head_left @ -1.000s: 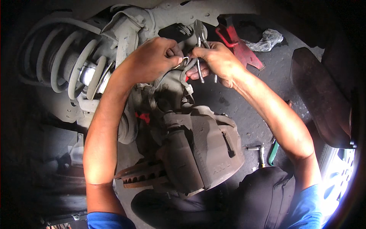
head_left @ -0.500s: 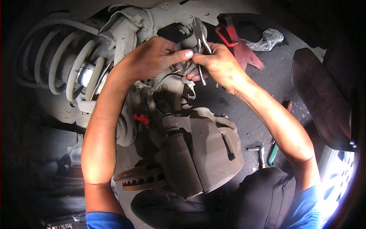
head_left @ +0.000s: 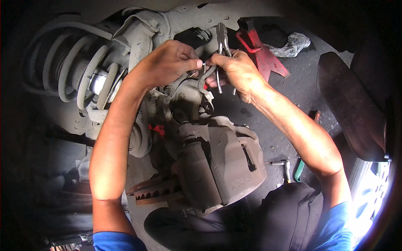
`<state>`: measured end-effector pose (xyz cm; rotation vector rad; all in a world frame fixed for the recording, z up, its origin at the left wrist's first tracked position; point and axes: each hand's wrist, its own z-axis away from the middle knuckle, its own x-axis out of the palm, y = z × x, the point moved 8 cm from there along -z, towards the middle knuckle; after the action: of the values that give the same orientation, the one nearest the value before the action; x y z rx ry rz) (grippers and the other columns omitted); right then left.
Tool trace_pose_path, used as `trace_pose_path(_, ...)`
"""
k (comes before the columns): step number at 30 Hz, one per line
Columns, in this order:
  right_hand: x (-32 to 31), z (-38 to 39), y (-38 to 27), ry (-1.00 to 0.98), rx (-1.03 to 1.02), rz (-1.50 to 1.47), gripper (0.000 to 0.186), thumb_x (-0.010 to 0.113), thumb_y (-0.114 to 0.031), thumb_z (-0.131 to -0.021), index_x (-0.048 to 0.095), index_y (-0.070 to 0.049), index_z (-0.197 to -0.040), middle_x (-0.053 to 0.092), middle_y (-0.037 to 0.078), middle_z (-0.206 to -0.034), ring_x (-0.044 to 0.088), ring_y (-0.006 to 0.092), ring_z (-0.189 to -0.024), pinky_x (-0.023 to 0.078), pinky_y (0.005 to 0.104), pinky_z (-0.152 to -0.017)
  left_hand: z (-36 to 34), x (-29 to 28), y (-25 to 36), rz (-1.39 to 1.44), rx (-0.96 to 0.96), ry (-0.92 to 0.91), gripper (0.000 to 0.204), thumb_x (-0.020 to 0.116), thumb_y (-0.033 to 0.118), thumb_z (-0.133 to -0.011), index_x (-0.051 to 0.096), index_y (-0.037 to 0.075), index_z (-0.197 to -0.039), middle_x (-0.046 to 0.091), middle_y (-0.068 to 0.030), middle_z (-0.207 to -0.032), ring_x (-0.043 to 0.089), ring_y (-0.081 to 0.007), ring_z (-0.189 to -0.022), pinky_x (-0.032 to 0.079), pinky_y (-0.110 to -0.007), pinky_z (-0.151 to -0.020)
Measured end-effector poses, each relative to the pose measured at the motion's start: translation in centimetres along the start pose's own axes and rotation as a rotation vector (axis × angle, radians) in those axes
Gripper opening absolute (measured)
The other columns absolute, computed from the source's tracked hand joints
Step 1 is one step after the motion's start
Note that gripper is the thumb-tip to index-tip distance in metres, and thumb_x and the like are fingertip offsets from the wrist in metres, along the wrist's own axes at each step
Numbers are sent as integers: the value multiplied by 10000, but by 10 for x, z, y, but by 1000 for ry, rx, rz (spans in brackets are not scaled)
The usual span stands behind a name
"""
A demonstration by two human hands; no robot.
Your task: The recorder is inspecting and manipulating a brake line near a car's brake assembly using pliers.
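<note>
My right hand [head_left: 240,71] is closed around a pair of metal pliers [head_left: 222,35]; the jaws point away from me and the handles stick out below the fingers. Thumb and fingers of my left hand [head_left: 178,62] are pinched together, close to the right fingertips. A tiny whitish bit [head_left: 204,64] shows between the two hands, too small to name. Below them, a grey hose [head_left: 202,83] and a thin dark wire [head_left: 179,88] run by the steering knuckle. Nearer to me sits the brown, rusty brake caliper [head_left: 226,163] over the brake disc [head_left: 157,194].
A coil spring [head_left: 90,73] stands to the left. On the floor at the right are a red jack stand [head_left: 264,58], crumpled clear plastic [head_left: 293,45], a socket wrench [head_left: 287,169] and a green-handled tool [head_left: 299,170]. A dark, long panel [head_left: 349,104] lies at the far right.
My fingertips have drawn slightly apart, so the small whitish bit now shows between them. The pliers have shifted a little in my right hand, which still holds them.
</note>
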<state>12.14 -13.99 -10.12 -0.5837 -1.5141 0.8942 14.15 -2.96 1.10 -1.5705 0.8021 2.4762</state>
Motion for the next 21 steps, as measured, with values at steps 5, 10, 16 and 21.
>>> trace_pose_path(5, -4, 4, 0, -35, -18, 3, 224, 661, -153, -921, 683, 66, -963, 714, 139, -821, 716, 181, -661, 582, 282, -584, 1, 3, 2, 51, -6, -23, 266, 707, 235, -996, 725, -28, -1033, 727, -39, -871, 633, -87, -827, 484, -256, -764)
trace_pose_path(10, -6, 6, 2, -63, -30, 18, 220, 668, -147, -927, 678, 62, -993, 717, 139, -842, 723, 187, -679, 606, 289, -604, 3, 5, 9, 131, 40, -62, 284, 707, 238, -998, 716, -29, -1094, 747, -57, -904, 648, -89, -832, 503, -257, -782)
trace_pose_path(16, -5, 7, 3, -94, 21, 93, 271, 625, -189, -981, 679, 39, -1118, 727, 108, -1019, 717, 182, -730, 626, 305, -689, 3, 4, 16, 125, 54, 14, 268, 659, 195, -1014, 734, -62, -997, 753, -88, -849, 657, -103, -776, 511, -254, -727)
trace_pose_path(21, -4, 7, 3, -130, 3, 122, 286, 629, -205, -986, 681, 37, -1130, 735, 102, -1027, 706, 164, -732, 615, 292, -690, 2, 5, 17, 80, 44, 4, 304, 658, 228, -1022, 737, -63, -978, 750, -88, -838, 663, -112, -766, 521, -272, -705)
